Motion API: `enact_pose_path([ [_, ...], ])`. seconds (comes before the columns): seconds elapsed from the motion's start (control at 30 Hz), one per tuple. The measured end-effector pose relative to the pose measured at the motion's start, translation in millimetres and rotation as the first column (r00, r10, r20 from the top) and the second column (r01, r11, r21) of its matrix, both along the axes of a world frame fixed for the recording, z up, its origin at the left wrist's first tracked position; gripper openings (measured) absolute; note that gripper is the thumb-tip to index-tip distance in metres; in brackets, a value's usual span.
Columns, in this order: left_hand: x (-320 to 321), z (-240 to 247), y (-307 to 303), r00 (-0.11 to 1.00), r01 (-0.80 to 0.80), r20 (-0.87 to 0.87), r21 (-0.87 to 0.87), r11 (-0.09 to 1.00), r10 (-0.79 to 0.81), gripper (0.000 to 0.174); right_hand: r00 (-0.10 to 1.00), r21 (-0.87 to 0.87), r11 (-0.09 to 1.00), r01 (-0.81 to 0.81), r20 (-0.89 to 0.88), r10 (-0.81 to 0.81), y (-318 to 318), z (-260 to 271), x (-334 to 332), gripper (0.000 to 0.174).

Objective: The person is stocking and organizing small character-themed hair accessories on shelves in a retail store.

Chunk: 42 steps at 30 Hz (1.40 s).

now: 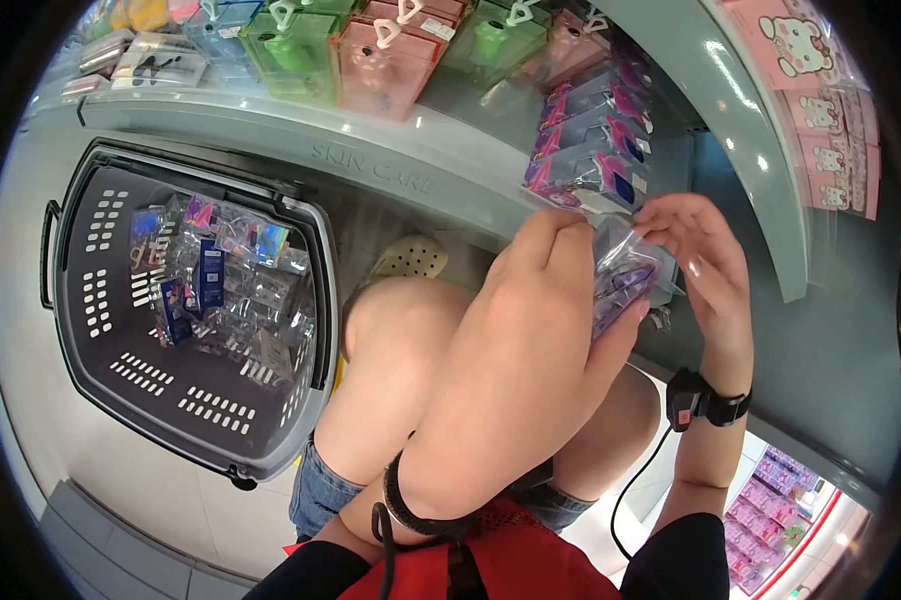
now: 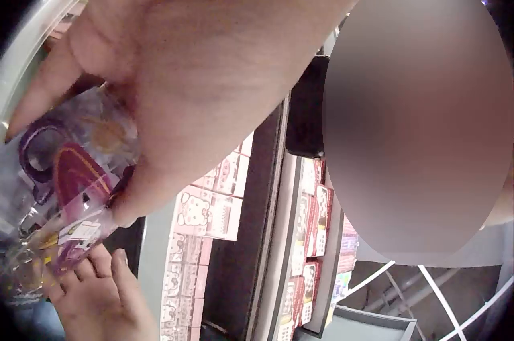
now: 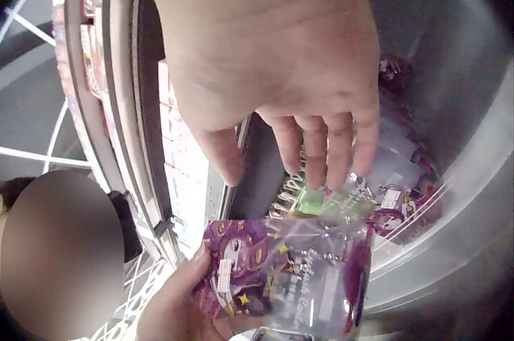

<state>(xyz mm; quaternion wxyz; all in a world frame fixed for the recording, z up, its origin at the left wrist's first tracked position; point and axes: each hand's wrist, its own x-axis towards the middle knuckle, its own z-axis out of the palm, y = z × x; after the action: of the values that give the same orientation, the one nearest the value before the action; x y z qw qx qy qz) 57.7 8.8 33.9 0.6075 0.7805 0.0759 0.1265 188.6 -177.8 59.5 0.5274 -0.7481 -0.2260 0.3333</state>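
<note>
My left hand [image 1: 531, 320] grips a clear plastic packet [image 1: 623, 278] with purple print. Curved purple and pink pieces show through the packet [image 2: 80, 172] in the left wrist view. The right wrist view shows purple cartoon artwork and yellow stars on the packet [image 3: 281, 277], with the left thumb [image 3: 181, 285] at one end. My right hand [image 1: 706, 265] is raised beside the packet, fingers spread and loosely bent, with nothing held. In the right wrist view its fingers [image 3: 317, 152] point toward the packet's far edge.
A row of similar purple packets [image 1: 591, 135] sits on the shelf past my hands. Left of my knees, a grey shopping basket [image 1: 111, 370] holds several packaged items. Green and pink clear pouches [image 1: 386, 65] hang along the shelf above it. Pink character-print packs [image 1: 821, 110] hang at the right.
</note>
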Motion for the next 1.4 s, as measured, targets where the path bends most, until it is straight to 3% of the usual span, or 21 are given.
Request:
enact_pose_path([
  [0.07, 0.1, 1.6, -0.2, 0.998, -0.052, 0.026, 0.023, 0.998, 0.051, 0.044, 0.999, 0.038, 0.998, -0.044, 0.009, 0.044, -1.6, 2.4, -7.6, 0.065],
  [0.13, -1.4, 9.3, 2.2, 0.996, -0.03, -0.085, 0.029, 0.999, 0.032, 0.045, 0.998, -0.003, 0.998, -0.056, 0.006, 0.056, 7.4, 8.1, -21.8, 0.071],
  [0.17, -1.4, 9.6, 2.1, 0.996, -0.025, -0.082, 0.029, 0.999, 0.027, 0.045, 0.993, -0.047, 0.996, -0.071, -0.098, 0.066, 10.1, 12.9, -24.3, 0.075],
  [0.33, -1.7, 10.3, 3.3, 0.995, 0.005, -0.099, 0.112, 0.994, 0.007, 0.044, 0.984, -0.183, 0.981, -0.066, -0.178, 0.033, 0.0, 13.4, -27.2, 0.075],
  [0.43, -1.5, 11.7, 2.8, 0.996, -0.038, -0.081, -0.001, 0.999, 0.037, 0.042, 0.961, -0.09, 0.996, 0.017, -0.274, -0.041, -29.1, 4.6, -17.8, 0.073],
  [0.5, -0.8, 7.4, 4.0, 0.996, -0.065, -0.065, -0.017, 0.998, 0.064, 0.042, 0.881, 0.091, 0.945, 0.313, -0.399, -0.253, -53.6, -1.3, -13.5, 0.073],
  [0.63, -2.0, 4.5, 6.9, 0.995, -0.091, -0.032, -0.04, 0.995, 0.09, 0.04, 0.858, 0.138, 0.897, 0.421, -0.382, -0.344, -97.3, -9.0, -5.5, 0.064],
  [0.7, -3.0, 5.6, 5.6, 0.997, -0.069, -0.045, -0.108, 0.992, 0.064, 0.043, 0.835, -0.07, 0.851, 0.52, -0.167, -0.524, -95.5, -8.8, -2.5, 0.059],
  [0.73, -3.1, 6.0, 3.9, 0.998, -0.039, -0.047, -0.175, 0.984, 0.031, 0.046, 0.837, -0.075, 0.854, 0.515, -0.169, -0.52, -101.1, -17.5, 3.0, 0.059],
  [0.77, -2.7, 5.6, 1.6, 0.998, -0.039, -0.051, -0.191, 0.981, 0.029, 0.045, 0.847, -0.147, 0.839, 0.525, 0.186, -0.498, -110.4, -33.8, 12.6, 0.061],
  [0.8, -2.5, 5.7, 0.4, 0.998, -0.042, -0.055, -0.194, 0.98, 0.032, 0.045, 0.762, -0.206, 0.807, 0.553, 0.516, -0.39, -108.2, -41.9, 19.6, 0.064],
  [0.83, -2.2, 6.0, -0.4, 0.999, -0.032, -0.049, -0.209, 0.977, 0.022, 0.043, 0.676, -0.241, 0.765, 0.597, 0.664, -0.319, -105.7, -43.1, 25.5, 0.059],
  [0.87, -2.2, 6.1, -1.2, 0.999, -0.021, -0.043, -0.224, 0.974, 0.012, 0.042, 0.679, -0.244, 0.765, 0.596, 0.662, -0.317, -101.2, -42.2, 30.3, 0.059],
  [0.93, -2.0, 5.6, -2.3, 1.0, -0.014, -0.027, -0.203, 0.979, 0.009, 0.04, 0.488, -0.416, 0.711, 0.568, 0.865, 0.116, -70.1, -33.2, 36.4, 0.052],
  [1.0, -1.7, 3.8, -2.8, 1.0, -0.005, -0.012, -0.181, 0.984, 0.003, 0.038, 0.525, -0.444, 0.682, 0.581, 0.845, 0.103, -56.2, -35.4, 53.8, 0.047],
  [1.1, -0.6, 1.1, -2.5, 0.999, -0.009, 0.039, -0.129, 0.992, 0.014, 0.037, 0.519, -0.379, 0.753, 0.538, 0.853, 0.059, -41.0, -43.0, 88.8, 0.048],
  [1.17, -1.2, 4.3, 0.0, 1.0, 0.01, 0.022, -0.127, 0.992, -0.007, 0.036, 0.421, -0.403, 0.673, 0.62, 0.895, 0.148, -37.4, -47.8, 118.8, 0.046],
  [1.2, -1.0, 4.2, -0.1, 1.0, 0.01, 0.021, -0.126, 0.992, -0.007, 0.036, 0.423, -0.404, 0.673, 0.619, 0.894, 0.148, -36.1, -52.6, 133.9, 0.046],
  [1.27, -0.9, 3.6, -1.1, 0.999, -0.005, 0.043, -0.137, 0.991, 0.011, 0.034, 0.453, -0.344, 0.77, 0.538, 0.888, 0.081, -36.1, -64.7, 164.6, 0.048],
  [1.4, -2.8, 4.4, -0.9, 0.999, -0.023, 0.044, -0.121, 0.992, 0.028, 0.032, 0.407, -0.367, 0.773, 0.518, 0.9, 0.155, -49.1, -84.8, 221.7, 0.052],
])
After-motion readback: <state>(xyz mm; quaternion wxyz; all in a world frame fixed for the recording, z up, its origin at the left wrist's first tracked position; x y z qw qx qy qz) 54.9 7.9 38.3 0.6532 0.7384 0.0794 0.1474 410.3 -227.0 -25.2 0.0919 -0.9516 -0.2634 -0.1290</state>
